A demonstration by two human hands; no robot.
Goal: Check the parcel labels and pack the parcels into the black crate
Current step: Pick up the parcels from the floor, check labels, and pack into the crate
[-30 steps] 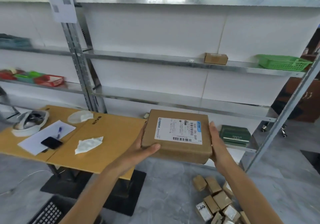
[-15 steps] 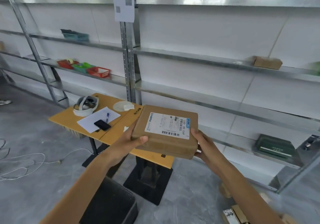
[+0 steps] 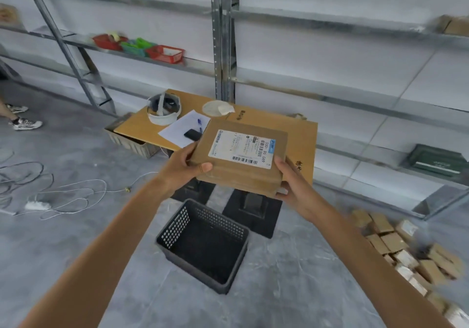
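At the far left white cables [image 3: 63,195] loop over the grey floor; behind them metal shelving [image 3: 223,35] runs along the wall, with red and green baskets [image 3: 142,48] on one shelf. In front of the shelving stands a table topped with cardboard [image 3: 302,134], carrying a white headset [image 3: 163,109], a sheet of paper [image 3: 177,131] with a blue pen [image 3: 199,124] and a dark phone [image 3: 192,134].

The left hand [image 3: 182,169] grips the parcel's left edge — thumb laid on top near the front corner, fingers curled out of sight beneath; the parcel [image 3: 241,157], a flat brown box with its white label [image 3: 245,148] facing up, is held in the air in front of the table, above and just behind the black crate [image 3: 203,241]; the right hand [image 3: 294,184] clasps its right front corner, thumb along the side and fingers wrapped under.

The crate sits on the floor between the forearms, with no parcels visible inside; to the right — well apart from it — a heap of small brown parcels [image 3: 406,251] lies on the floor, blurred.
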